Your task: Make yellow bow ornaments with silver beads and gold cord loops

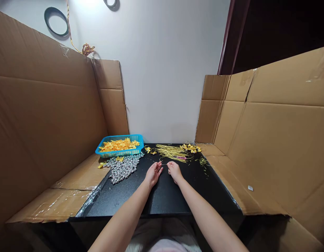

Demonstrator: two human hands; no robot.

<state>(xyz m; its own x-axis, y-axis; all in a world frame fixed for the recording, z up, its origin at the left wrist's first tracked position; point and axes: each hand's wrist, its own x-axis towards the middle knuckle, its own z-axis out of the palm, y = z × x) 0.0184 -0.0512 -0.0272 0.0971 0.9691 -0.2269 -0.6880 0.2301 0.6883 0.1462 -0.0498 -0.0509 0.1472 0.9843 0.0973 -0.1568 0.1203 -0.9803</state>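
Over the black table [167, 199], my left hand [153, 173] and my right hand [174, 171] face each other a short way apart. Between their fingertips runs a thin gold strand [164, 164]. My left thumb and forefinger pinch one part of it while the other fingers curl loosely. The fingers of my right hand are closed on the other part. Just beyond my hands lies a loose bundle of gold strands [168, 151], with a small pink tool [181, 158] at its right side. Whether anything small hangs on the strand is too fine to tell.
A blue basket [99, 149] holds many yellow ribbon-like petals. Silver beads [124, 169] spread in front of it. Yellow flower pieces [192, 147] lie at the back right, near tangled strand scraps [203, 161]. Cardboard walls [277, 140] flank the table.
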